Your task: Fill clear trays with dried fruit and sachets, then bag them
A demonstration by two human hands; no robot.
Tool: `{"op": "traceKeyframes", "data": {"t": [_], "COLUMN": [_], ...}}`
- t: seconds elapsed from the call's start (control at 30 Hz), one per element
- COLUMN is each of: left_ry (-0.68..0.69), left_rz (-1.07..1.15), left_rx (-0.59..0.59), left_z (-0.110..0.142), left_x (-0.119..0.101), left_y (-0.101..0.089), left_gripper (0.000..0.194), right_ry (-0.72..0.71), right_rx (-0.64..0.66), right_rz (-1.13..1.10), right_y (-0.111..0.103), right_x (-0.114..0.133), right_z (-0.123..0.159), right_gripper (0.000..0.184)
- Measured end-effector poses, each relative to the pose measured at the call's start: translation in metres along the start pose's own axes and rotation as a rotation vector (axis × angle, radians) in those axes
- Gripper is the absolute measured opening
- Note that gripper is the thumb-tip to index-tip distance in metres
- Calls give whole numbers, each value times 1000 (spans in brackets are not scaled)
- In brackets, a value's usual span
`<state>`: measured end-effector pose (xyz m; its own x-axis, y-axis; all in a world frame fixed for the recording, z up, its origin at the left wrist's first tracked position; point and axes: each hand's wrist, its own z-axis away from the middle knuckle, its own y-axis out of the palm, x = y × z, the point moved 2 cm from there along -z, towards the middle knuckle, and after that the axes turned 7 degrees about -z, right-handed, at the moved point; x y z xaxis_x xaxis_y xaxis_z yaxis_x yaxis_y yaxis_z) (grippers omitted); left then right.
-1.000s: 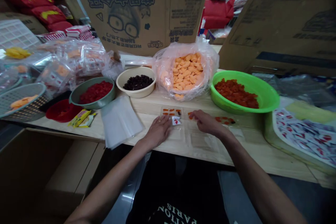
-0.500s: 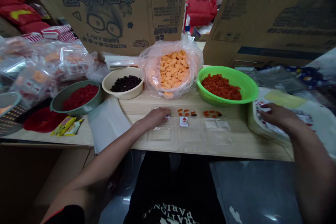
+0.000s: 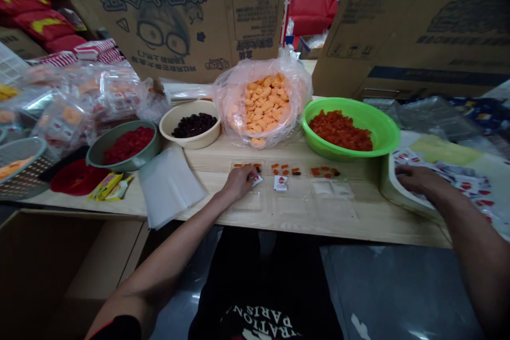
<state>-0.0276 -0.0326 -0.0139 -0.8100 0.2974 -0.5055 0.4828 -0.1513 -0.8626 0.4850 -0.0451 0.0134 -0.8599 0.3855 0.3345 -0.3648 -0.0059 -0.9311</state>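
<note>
My left hand [image 3: 240, 183] is over the left clear plastic tray [image 3: 247, 203], its fingers closed on a small white packet [image 3: 257, 180] with a red print. Orange and dark dried fruit pieces lie in the far compartments of the trays. The middle tray [image 3: 290, 206] has another white packet [image 3: 280, 183] in it, and the right tray [image 3: 337, 209] holds two plain white packets [image 3: 332, 188]. My right hand [image 3: 416, 178] reaches over the near left rim of a white tub [image 3: 392, 191] of such packets. Its fingers are bent together, their tips hidden.
Behind the trays stand a green bowl [image 3: 392, 138] of orange-red pieces, a bag [image 3: 233, 111] of orange pieces, and a cream bowl [image 3: 191, 143] of dark fruit. Leftward are a grey-green bowl [image 3: 119, 167] of red fruit, plastic sleeves [image 3: 169, 186] and wrapped snacks [image 3: 109, 187]. Cardboard boxes [image 3: 239, 10] rise behind.
My right hand has lowered into the tub's left side; the packet visible at its fingertips earlier is out of sight. My left hand has shifted slightly, showing more of its packet. The view moved slightly.
</note>
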Motion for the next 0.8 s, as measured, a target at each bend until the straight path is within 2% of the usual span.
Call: {"op": "traceKeyframes", "data": {"t": [0.07,0.1,0.2,0.27,0.3,0.33,0.4,0.47,0.53,0.6,0.67,0.73,0.8], "left_ry": [88,148,354,443,460,468,473,472,464,452,471,555,666], "left_rz": [-108,-169,-297,-303,-280,-244,-168,-134,-158,-204,-253,-301,-342], "left_rx": [-26,-44,-31,2,2,-5,-20,-9,2,-25,-46,15,144], "left_z": [5,8,23,31,34,36,37,37,36,33,27,17,6], "left_x": [-2,-3,-4,-2,1,3,9,13,13,6,-7,-25,-41], "left_y": [-2,-2,2,8,11,13,17,18,17,13,10,9,12], "left_gripper": [27,27,29,30,30,30,30,34,40,47,51,58,62], "right_ry": [111,159,249,184,91,-33,-265,-466,-582,-626,-635,-616,-545], "right_rx": [53,11,-311,-433,-407,-325,-64,173,293,358,389,352,241], "right_rz": [-44,-47,-41,-73,-97,-123,-167,-158,-114,-77,-53,-25,-5], "right_y": [-5,-9,-21,-20,-15,-7,17,44,68,83,87,79,58], "right_x": [-5,-4,16,44,61,80,117,151,176,191,198,196,182], "right_z": [6,12,39,60,69,76,86,90,90,88,85,83,77], "right_gripper": [34,42,63,58,48,38,22,13,11,11,6,12,16]}}
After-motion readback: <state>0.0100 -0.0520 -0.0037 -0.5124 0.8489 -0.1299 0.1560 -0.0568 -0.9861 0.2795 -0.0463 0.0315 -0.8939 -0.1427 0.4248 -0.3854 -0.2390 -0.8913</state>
